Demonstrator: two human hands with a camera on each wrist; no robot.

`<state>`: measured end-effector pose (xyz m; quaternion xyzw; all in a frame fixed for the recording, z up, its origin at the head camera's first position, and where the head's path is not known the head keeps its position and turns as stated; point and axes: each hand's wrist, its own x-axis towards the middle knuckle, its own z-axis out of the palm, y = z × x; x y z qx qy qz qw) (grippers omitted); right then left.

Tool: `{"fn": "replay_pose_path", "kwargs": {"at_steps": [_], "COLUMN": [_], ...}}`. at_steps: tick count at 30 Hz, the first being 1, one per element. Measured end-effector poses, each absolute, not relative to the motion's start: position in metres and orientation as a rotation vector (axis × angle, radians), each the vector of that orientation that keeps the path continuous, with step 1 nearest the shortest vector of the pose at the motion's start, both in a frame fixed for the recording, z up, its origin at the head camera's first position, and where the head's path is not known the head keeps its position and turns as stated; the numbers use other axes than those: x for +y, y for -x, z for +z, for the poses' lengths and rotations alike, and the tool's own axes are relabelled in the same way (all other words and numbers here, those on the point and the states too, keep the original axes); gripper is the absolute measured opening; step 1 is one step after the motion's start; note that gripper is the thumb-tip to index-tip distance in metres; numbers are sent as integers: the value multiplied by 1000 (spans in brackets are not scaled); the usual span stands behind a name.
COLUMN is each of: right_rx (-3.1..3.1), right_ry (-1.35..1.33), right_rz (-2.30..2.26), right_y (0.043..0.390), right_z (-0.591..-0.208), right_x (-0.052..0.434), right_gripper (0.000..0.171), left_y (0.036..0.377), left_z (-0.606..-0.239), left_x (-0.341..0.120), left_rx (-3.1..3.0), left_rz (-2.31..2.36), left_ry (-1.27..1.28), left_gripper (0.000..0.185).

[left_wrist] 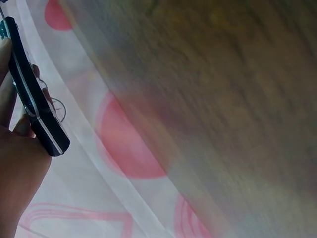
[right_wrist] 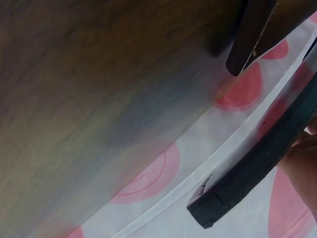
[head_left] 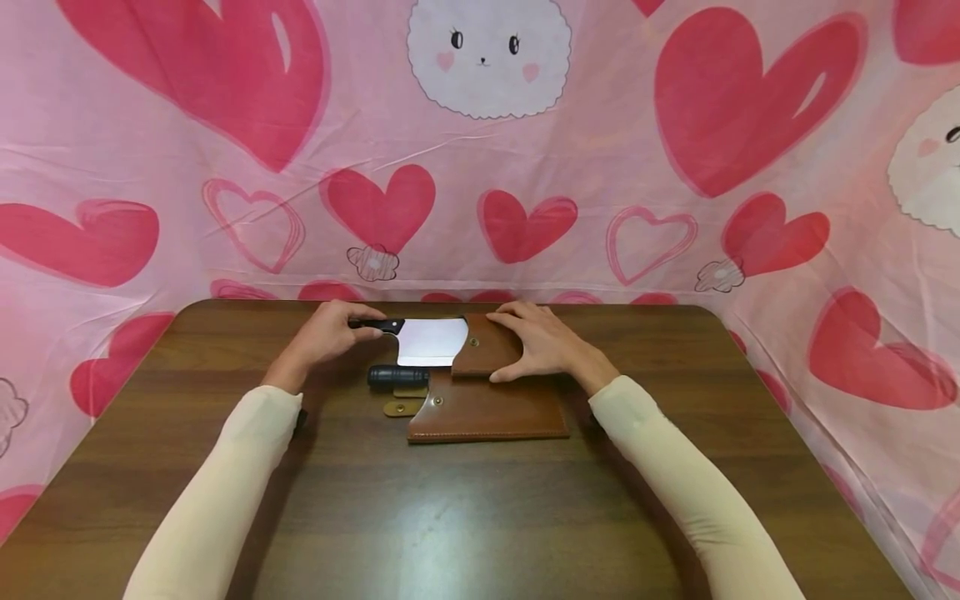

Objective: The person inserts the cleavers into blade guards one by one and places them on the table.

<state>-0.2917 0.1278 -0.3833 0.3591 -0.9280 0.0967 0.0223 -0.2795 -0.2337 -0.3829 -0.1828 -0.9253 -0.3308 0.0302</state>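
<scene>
My left hand [head_left: 327, 335] pinches the black handle of a cleaver [head_left: 431, 342], whose wide blade points right. In the left wrist view that handle [left_wrist: 37, 89] lies between thumb and fingers. Across from it, my right hand [head_left: 547, 343] grips a brown leather sheath [head_left: 487, 352], thumb at the near edge and fingers at the far edge. The blade's right end meets the sheath's curved mouth; any part further in is hidden. From the right wrist, a dark sheath edge [right_wrist: 257, 158] shows beside the hand.
Nearer me on the wooden table [head_left: 442, 517] lies a larger brown leather sheath [head_left: 495, 412], partly under the held one. A black cylindrical handle [head_left: 397, 377] and tan snap straps [head_left: 401, 409] stick out at its left. A pink heart-print cloth [head_left: 465, 150] hangs behind the table.
</scene>
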Motion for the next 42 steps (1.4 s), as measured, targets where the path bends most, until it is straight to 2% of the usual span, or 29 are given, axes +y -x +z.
{"fn": "replay_pose_path", "kwargs": {"at_steps": [42], "right_rx": [-2837], "right_ry": [-1146], "right_rz": [219], "right_y": [286], "right_z": [-378], "right_x": [106], "right_gripper": [101], "left_y": [282], "left_z": [-382], "left_x": [-211], "left_rx": [-2839], "left_rz": [-1028], "left_ry": [640], "left_gripper": [25]}}
